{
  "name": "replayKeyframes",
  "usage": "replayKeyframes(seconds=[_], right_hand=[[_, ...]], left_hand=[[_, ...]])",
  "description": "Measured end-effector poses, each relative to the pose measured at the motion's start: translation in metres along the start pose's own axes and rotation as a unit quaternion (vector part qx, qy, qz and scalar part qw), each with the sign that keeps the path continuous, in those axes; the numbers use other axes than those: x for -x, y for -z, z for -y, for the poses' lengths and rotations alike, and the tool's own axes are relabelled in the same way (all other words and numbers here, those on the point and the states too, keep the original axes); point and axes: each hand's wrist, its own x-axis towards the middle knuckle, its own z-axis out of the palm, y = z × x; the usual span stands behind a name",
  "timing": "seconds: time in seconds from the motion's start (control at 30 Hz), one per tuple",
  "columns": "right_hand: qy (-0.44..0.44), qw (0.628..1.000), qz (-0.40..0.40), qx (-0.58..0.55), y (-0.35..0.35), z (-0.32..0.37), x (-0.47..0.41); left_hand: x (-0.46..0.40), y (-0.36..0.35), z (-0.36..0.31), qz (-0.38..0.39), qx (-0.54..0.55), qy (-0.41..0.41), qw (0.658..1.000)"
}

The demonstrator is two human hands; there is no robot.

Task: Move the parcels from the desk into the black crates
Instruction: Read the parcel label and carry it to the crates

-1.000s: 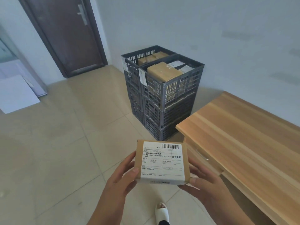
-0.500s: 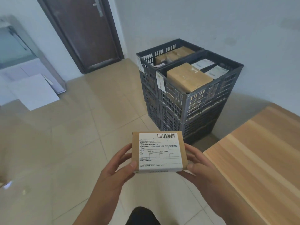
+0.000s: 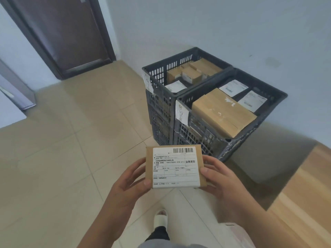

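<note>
A small brown cardboard parcel (image 3: 176,167) with a white barcode label faces up in front of me. My left hand (image 3: 130,178) grips its left edge, thumb on the lower corner. My right hand (image 3: 217,176) grips its right edge with the thumb on top. Just beyond stand two stacks of black crates. The near crate (image 3: 231,140) holds a large brown box (image 3: 223,111) and white-labelled parcels. The far crate (image 3: 155,68) holds several small brown boxes. The parcel hangs in front of the near crate's corner, below its rim.
A wooden desk (image 3: 304,194) fills the lower right, close to the crates. A dark brown door (image 3: 62,33) stands at the back left. Beige floor tiles (image 3: 71,140) spread to the left. My foot in a white slipper (image 3: 160,219) is below the parcel.
I have walked closer to the crates, which now look larger and nearer. Both hands still hold the parcel the same way.
</note>
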Motion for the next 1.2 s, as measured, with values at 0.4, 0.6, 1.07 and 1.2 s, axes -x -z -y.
replayKeyframes(seconds=[0.4, 0.6, 1.07, 1.2], right_hand=[[0.000, 0.996, -0.065, -0.058, -0.022, 0.042, -0.155], [-0.007, 0.996, -0.054, -0.073, -0.020, 0.073, -0.270], [0.002, 1.000, 0.021, 0.014, 0.017, 0.187, -0.482], [-0.017, 0.997, 0.042, 0.061, 0.036, 0.205, -0.502]], left_hand=[[-0.200, 0.048, -0.077, 0.094, -0.039, 0.016, 0.995], [-0.297, 0.058, -0.110, 0.068, -0.059, 0.013, 0.996], [-0.507, 0.069, -0.194, 0.079, -0.140, -0.007, 0.987], [-0.576, 0.074, -0.207, 0.174, -0.156, 0.017, 0.972]])
